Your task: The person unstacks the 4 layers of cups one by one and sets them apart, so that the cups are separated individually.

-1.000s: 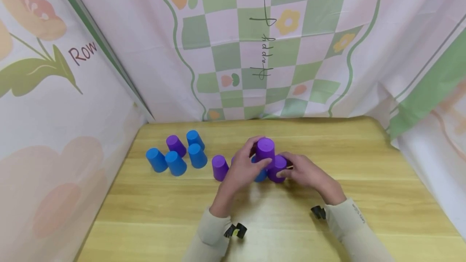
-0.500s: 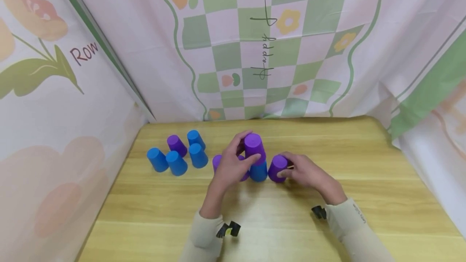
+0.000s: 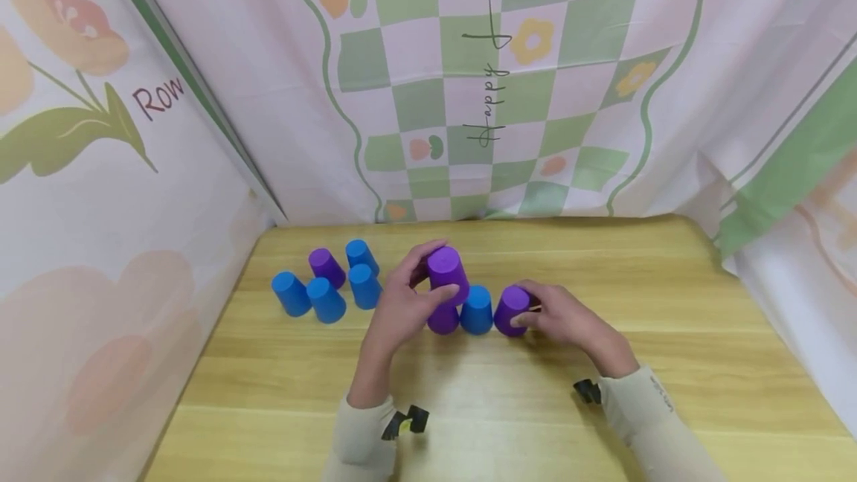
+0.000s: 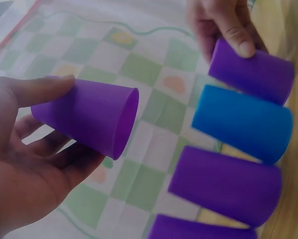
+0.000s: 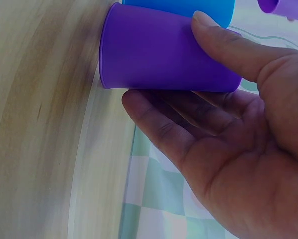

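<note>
Cup (image 3: 445,268) in left grip (image 3: 403,305) has moved leftward.

Perhaps a home: wood-grain tabletop (image 3: 535,422), checkered "Happy Life" curtain (image 3: 469,95), flower-printed side sheet (image 3: 114,207).

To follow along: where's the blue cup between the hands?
Head view, right of centre: the blue cup stands between a purple cup and a second cup the right hand holds.

back curtain (image 3: 462,43): "Happy Life", sideways | left curtain (image 3: 201,162): "Row" | right sleeve (image 3: 643,407): lettering too small to read
</note>
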A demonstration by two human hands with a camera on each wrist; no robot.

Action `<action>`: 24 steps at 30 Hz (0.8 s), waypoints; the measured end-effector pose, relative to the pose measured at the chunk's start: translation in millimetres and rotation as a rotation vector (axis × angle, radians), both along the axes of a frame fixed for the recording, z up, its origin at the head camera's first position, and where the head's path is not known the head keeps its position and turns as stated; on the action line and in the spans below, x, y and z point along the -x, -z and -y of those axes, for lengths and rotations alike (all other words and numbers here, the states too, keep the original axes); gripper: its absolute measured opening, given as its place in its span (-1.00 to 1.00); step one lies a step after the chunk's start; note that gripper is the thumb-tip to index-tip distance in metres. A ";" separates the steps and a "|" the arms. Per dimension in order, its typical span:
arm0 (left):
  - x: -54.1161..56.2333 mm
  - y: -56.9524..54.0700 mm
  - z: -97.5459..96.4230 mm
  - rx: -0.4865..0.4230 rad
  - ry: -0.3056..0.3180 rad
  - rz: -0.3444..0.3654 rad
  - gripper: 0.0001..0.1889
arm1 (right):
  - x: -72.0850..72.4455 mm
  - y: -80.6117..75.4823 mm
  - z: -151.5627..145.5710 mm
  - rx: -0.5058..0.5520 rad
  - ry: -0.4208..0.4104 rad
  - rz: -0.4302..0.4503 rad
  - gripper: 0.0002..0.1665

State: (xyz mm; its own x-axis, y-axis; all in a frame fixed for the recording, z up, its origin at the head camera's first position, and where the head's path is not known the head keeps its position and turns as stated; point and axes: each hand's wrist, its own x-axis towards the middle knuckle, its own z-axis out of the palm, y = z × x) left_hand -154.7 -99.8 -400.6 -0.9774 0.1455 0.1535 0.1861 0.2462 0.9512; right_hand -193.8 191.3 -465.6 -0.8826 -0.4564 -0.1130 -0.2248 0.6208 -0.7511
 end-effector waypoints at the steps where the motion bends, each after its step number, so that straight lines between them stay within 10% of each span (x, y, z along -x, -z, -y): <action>1: -1.1 -0.8 4.0 -0.001 -0.009 0.002 -0.35 | -0.1 0.3 0.3 -0.001 0.002 0.001 -0.58; 24: -16.2 -6.6 88.7 -0.063 -0.231 -0.164 -0.36 | 0.2 -1.4 0.6 -0.013 0.001 -0.015 -0.55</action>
